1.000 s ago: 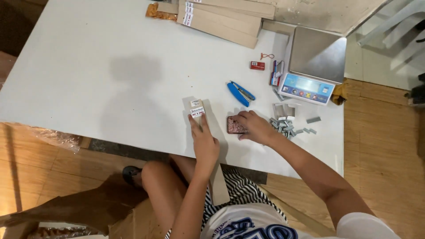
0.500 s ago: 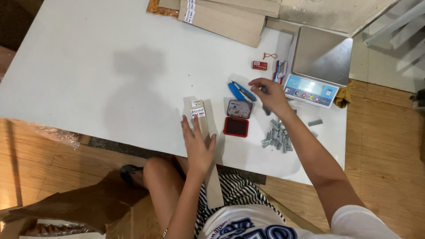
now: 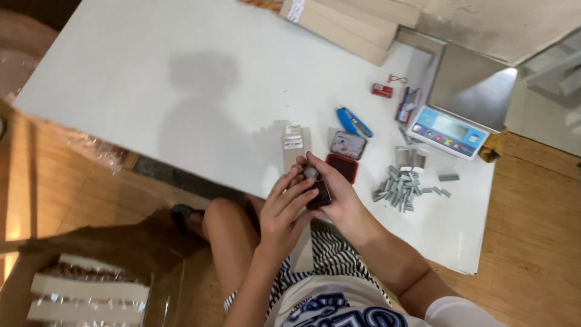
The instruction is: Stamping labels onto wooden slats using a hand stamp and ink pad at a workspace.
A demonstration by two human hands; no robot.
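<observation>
Both hands meet at the near edge of the tabletop [image 3: 181,91]. Right hand [image 3: 339,197] curled, grip closed around a small dark block [image 3: 319,195], apparently a stamp, held just off the tabletop edge above the lap. Left hand [image 3: 285,209] pressed against the same block from the left; fingers [image 3: 289,186] laid over its top, thumb side hidden. A small round pale knob [image 3: 311,174] shows at the block's far end between the fingertips.

Just beyond the hands: red ink pad [image 3: 342,166], open, with its grey lid [image 3: 348,145] touching on the far side. Left of the pad, a narrow wooden strip [image 3: 293,145] with a paper label on its far end. Right of the pad, a loose heap of grey metal pieces [image 3: 402,188]. Farther right, a digital scale [image 3: 451,115] with a blue front. Blue tool [image 3: 354,122] lies between lid and scale. Small red box [image 3: 382,91] farther off. Wooden boards [image 3: 351,24] at the far edge.
</observation>
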